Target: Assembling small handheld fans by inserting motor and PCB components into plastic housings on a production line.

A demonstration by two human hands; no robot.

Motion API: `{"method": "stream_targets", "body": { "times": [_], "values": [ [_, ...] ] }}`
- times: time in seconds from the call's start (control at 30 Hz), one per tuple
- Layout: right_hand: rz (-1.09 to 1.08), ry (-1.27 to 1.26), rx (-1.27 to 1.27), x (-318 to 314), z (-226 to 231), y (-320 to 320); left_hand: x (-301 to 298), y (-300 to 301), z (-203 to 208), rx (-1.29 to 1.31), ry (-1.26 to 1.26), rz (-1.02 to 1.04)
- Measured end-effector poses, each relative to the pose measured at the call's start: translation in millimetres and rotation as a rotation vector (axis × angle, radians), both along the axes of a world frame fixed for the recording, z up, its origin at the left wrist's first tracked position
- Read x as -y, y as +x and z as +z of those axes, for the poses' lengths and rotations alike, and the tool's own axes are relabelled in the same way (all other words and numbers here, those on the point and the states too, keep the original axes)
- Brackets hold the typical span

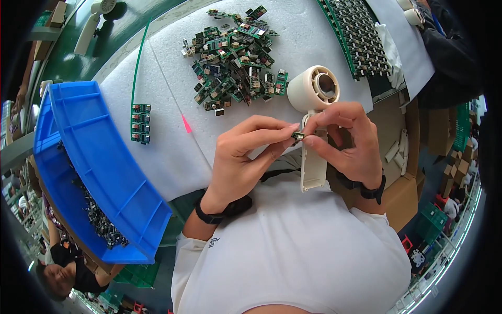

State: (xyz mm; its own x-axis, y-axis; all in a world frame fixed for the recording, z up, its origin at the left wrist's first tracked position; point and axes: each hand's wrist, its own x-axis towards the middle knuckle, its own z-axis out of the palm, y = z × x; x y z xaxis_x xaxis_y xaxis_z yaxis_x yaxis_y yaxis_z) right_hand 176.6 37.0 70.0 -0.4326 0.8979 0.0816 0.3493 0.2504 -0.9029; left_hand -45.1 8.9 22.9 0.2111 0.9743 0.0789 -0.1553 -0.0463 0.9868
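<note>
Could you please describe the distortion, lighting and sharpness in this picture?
Head view: fisheye distortion bows the blue bin, with black corners; head view: the white work surface is bright without strong glare; head view: the small circuit board in the left hand shows little detail.

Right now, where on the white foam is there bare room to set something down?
Bare white foam lies between the strip of joined boards and the circuit-board heap, and between that heap and the board panels, beyond the cream fan. Crowded: the heap, and around the fan, left hand and right hand.
</note>
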Motion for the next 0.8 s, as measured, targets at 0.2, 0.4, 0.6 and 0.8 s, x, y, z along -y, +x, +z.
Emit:
{"method": "stream_targets", "body": {
  "times": [0.2, 0.4, 0.6, 0.8],
  "values": [
    [-0.016, -0.088, -0.105, 2, -10, 3, -1, 0, -7, 0.059, -0.047, -0.084],
    [0.000, -0.058, -0.126, -3, -28, 9, -1, 2, -7, -0.039, -0.007, -0.077],
    [-0.010, -0.042, -0.016, -9, -13, 1, 3, 6, -13, -0.097, 0.092, 0.053],
    [0.097, 0.135, 0.032, -4, -3, 7, 4, 6, -8, 0.008, -0.009, 0.058]
  ]
}}
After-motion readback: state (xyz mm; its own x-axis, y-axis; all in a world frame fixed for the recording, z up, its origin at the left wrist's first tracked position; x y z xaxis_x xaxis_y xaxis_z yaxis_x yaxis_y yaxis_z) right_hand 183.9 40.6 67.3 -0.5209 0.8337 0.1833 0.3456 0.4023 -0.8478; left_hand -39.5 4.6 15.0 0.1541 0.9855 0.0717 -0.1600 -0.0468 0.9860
